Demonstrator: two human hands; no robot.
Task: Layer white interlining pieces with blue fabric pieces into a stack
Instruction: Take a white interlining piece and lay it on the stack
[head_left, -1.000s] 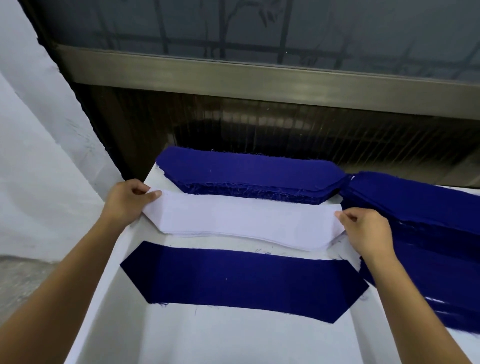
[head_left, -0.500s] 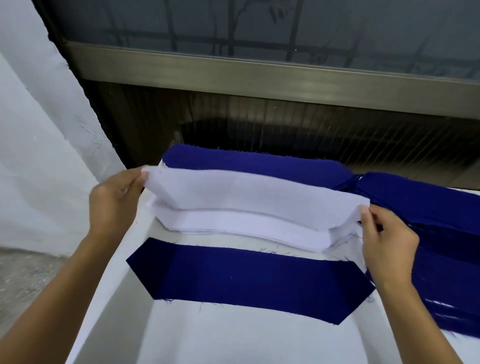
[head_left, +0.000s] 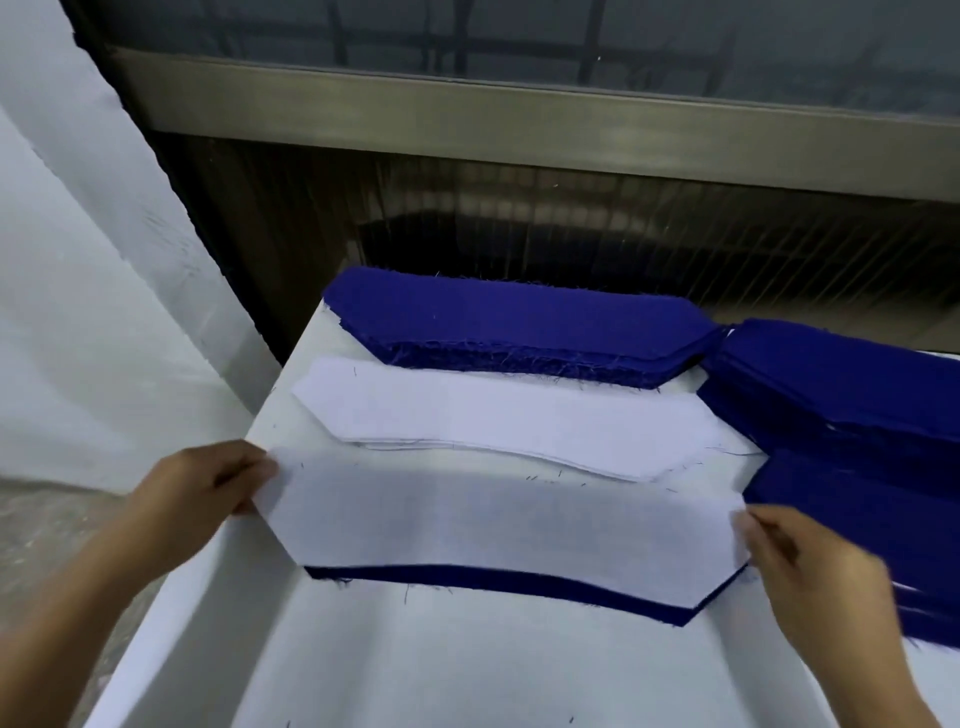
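Interlining (head_left: 498, 525), pinched endwise in our left hand (head_left: 202, 493) and right hand (head_left: 821, 577), may land skewed: the blue piece (head_left: 571, 590) peeks out below.

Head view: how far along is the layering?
Done: one blue piece lies flat at the front of the table, only its near edge showing. In hand: left hand and right hand pinch the ends of a white interlining piece over it, not yet released. Left: a white pile, a rear blue stack and a right blue stack wait, so most is ahead.
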